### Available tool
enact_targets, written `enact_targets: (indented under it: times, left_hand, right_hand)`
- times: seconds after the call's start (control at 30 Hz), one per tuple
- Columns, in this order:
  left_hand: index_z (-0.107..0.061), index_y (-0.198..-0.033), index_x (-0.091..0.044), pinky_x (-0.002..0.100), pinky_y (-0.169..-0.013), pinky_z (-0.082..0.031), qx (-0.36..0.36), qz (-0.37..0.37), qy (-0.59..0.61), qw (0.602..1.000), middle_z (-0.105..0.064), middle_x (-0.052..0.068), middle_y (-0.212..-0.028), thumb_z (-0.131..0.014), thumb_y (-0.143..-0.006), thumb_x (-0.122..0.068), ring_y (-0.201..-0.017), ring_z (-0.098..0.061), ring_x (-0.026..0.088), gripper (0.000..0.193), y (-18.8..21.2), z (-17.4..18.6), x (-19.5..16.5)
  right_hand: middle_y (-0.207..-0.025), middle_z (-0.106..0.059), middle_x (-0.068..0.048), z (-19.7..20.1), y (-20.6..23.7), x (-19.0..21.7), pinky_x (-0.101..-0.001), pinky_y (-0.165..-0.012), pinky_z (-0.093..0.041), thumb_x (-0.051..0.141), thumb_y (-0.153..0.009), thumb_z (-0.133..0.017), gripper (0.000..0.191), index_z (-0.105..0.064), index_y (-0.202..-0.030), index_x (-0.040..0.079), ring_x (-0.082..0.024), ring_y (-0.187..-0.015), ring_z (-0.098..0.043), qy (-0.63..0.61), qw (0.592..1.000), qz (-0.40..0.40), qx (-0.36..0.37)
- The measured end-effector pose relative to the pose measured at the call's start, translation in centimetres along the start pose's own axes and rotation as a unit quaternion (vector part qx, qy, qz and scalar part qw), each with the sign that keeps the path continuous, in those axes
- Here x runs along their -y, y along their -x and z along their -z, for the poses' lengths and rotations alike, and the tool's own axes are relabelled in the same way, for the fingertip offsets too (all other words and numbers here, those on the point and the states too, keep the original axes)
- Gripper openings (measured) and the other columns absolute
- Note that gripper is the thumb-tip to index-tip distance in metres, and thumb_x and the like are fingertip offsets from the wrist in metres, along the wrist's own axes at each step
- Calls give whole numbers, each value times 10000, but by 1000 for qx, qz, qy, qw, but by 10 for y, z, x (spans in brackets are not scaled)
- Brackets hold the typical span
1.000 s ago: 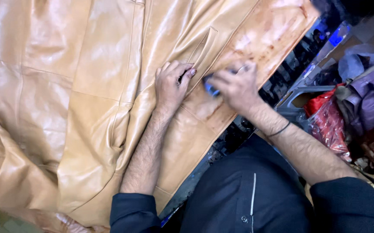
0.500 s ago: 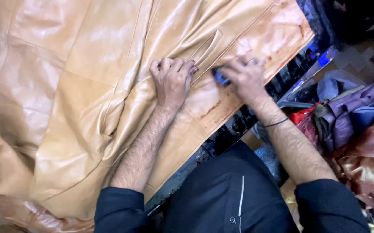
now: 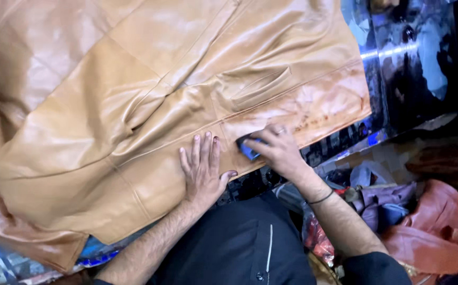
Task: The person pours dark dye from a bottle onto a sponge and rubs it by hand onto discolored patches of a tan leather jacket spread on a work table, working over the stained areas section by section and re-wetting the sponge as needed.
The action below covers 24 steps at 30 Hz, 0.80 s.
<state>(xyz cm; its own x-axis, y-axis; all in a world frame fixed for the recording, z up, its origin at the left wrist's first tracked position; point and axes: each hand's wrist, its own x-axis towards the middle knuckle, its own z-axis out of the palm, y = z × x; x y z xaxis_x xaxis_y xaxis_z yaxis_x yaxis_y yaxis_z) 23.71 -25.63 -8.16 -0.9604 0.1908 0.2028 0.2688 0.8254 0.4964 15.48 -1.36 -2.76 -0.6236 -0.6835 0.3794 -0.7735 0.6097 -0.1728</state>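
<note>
A tan leather jacket lies spread over a table, with a slanted welt pocket and a darker stained band along its lower hem. My left hand lies flat on the leather near the hem, fingers spread. My right hand is closed on a small blue pad pressed against the hem just right of the left hand. A ring shows on one finger and a thin black band on that wrist.
A dark glossy patterned table surface shows past the jacket's right edge. To the lower right lie heaped red and purple leather pieces. My black clothing fills the bottom centre.
The view has shifted, so the jacket and both hands sit lower in the frame. My right hand with the blue pad has stayed on the hem beside the left hand.
</note>
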Motion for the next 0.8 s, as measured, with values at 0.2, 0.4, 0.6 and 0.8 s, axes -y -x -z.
enact_targets:
  times: [0.2,0.4,0.6,0.8]
  left_hand:
    - [-122,-1604,-57,766,-1169,-17,-17,55,1,998,-205,145,-1681,-829,-698,-576,-1564,-110,377,1261,17,-4,4]
    - [-73,-1596,-69,732,-1177,35,28,127,15,991,-188,109,-1672,-867,-642,-565,-1562,-85,325,1337,7,6,-3]
    - [-40,-1595,-71,686,-1204,53,38,140,-4,989,-171,93,-1687,-892,-594,-584,-1570,-64,302,1411,3,12,-3]
    - [-17,-1603,-76,659,-1220,54,81,147,-8,986,-136,81,-1694,-932,-514,-580,-1578,-37,303,1509,4,18,-2]
  right_hand:
    - [-1119,-694,24,-12,-42,-12,-428,-843,-449,134,-818,-680,369,-796,-1155,229,-240,-996,-601,121,991,-55,22]
    - [-1079,-671,-20,-27,-71,-14,-419,-800,-422,275,-772,-705,362,-755,-1125,214,-225,-947,-563,57,983,171,20]
    - [-1095,-622,31,-34,-97,-24,-385,-918,-442,212,-768,-774,399,-748,-1165,230,-199,-1068,-565,35,949,298,96]
    - [-1145,-647,-10,-17,-72,8,-421,-854,-430,191,-781,-670,412,-751,-1184,217,-237,-1054,-571,-5,956,244,162]
